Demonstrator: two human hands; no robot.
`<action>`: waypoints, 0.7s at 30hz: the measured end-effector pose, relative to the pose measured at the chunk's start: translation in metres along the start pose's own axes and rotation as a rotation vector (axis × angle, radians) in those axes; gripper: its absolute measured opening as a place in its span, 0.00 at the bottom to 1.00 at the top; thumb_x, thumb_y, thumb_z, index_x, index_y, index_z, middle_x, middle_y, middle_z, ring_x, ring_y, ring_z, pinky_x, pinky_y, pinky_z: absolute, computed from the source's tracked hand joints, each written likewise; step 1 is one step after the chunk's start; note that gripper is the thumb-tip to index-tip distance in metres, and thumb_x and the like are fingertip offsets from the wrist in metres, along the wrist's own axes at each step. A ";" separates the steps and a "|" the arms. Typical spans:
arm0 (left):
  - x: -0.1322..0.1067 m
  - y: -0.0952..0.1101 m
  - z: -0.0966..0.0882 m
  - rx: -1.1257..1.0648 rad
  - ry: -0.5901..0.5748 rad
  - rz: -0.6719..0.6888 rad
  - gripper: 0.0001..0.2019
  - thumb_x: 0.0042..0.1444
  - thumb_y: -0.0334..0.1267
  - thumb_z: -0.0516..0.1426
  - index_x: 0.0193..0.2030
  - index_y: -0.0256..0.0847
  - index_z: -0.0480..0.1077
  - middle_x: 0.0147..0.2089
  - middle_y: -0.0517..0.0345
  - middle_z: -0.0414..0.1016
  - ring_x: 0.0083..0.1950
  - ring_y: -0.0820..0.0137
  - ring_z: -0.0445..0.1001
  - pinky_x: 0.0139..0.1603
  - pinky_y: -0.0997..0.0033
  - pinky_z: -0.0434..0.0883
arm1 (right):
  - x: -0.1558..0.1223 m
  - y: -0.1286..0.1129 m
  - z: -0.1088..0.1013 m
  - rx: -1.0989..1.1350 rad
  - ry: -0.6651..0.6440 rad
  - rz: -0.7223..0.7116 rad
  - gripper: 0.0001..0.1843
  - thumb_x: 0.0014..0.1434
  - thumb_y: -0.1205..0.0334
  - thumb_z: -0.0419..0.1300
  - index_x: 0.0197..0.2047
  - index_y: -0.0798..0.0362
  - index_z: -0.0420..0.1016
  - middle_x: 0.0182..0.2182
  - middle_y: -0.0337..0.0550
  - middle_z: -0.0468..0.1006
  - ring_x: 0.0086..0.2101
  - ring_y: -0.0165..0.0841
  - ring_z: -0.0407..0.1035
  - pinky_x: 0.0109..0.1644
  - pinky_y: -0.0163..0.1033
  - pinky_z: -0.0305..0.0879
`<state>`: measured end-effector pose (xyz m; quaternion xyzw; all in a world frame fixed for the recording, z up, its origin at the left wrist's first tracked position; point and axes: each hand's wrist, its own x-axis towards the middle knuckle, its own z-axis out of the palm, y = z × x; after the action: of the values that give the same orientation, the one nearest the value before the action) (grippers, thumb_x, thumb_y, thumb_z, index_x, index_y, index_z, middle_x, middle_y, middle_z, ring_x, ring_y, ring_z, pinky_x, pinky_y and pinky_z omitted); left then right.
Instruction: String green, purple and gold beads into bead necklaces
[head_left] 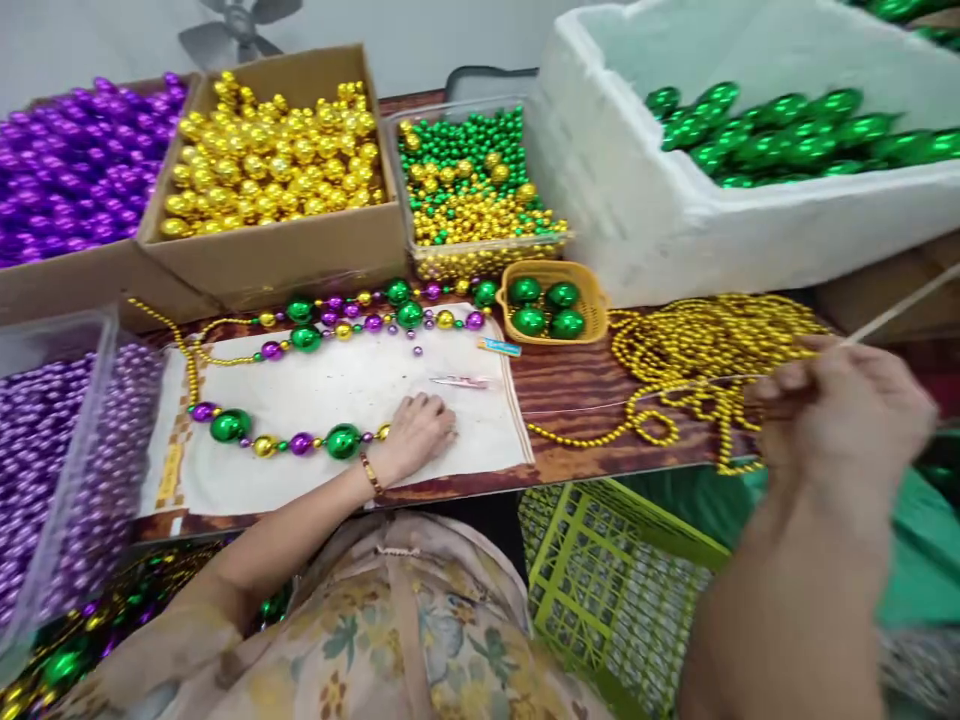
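Observation:
My left hand (416,437) rests on the white cloth (285,400) with its fingers curled over the right end of a bead strand (301,444) of green, gold and purple balls. The fingers hide that end. My right hand (847,420), blurred and raised at the right, pinches a thin white thread (900,305). A fine line of thread runs from it leftward across the table toward my left hand. Small pointed scissors or tweezers (461,382) lie just above my left hand. Another beaded length (373,322) lies along the cloth's far edge.
Gold bead chains (705,340) are heaped at the right. An orange basket (596,325) holds several green balls. Behind stand boxes of purple (82,170) and gold beads (277,150), a clear bin (480,245) and a foam box (622,220). A yellow-green crate (566,600) is below.

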<state>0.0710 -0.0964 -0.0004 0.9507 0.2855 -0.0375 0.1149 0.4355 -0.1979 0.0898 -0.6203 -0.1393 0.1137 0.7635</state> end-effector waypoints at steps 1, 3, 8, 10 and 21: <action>0.004 0.000 -0.004 -0.023 0.023 0.001 0.15 0.69 0.45 0.51 0.52 0.41 0.73 0.53 0.48 0.73 0.54 0.57 0.68 0.53 0.55 0.66 | -0.004 0.004 -0.003 -0.033 -0.017 0.008 0.11 0.59 0.78 0.59 0.30 0.54 0.76 0.15 0.32 0.65 0.16 0.25 0.59 0.23 0.31 0.61; 0.022 0.000 -0.018 -0.075 0.091 -0.011 0.17 0.70 0.47 0.50 0.55 0.41 0.72 0.53 0.49 0.74 0.53 0.58 0.69 0.53 0.57 0.66 | -0.022 0.016 -0.002 -0.065 -0.109 0.025 0.07 0.54 0.74 0.62 0.32 0.54 0.77 0.16 0.34 0.68 0.16 0.27 0.61 0.19 0.30 0.56; 0.116 0.008 -0.060 -0.076 0.306 -0.028 0.19 0.72 0.44 0.46 0.54 0.41 0.74 0.52 0.48 0.76 0.57 0.58 0.67 0.57 0.57 0.64 | -0.084 0.041 0.010 -0.059 -0.336 0.071 0.13 0.55 0.56 0.68 0.43 0.52 0.79 0.22 0.35 0.74 0.22 0.30 0.70 0.23 0.33 0.66; 0.158 0.015 -0.068 -0.007 0.337 -0.033 0.22 0.71 0.49 0.46 0.51 0.39 0.76 0.52 0.45 0.76 0.61 0.52 0.63 0.58 0.51 0.62 | -0.102 0.048 0.010 -0.056 -0.357 0.089 0.13 0.58 0.54 0.67 0.43 0.52 0.77 0.23 0.35 0.75 0.23 0.30 0.71 0.25 0.34 0.68; 0.230 0.029 -0.050 0.013 0.195 -0.061 0.29 0.65 0.59 0.53 0.47 0.29 0.77 0.48 0.33 0.78 0.63 0.44 0.62 0.64 0.39 0.53 | -0.140 0.077 -0.017 0.030 -0.196 0.241 0.12 0.56 0.55 0.68 0.39 0.54 0.77 0.22 0.34 0.74 0.22 0.28 0.69 0.26 0.33 0.67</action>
<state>0.2792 0.0147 0.0226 0.9414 0.3241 0.0497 0.0793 0.3101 -0.2461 0.0012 -0.6070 -0.1360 0.2663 0.7363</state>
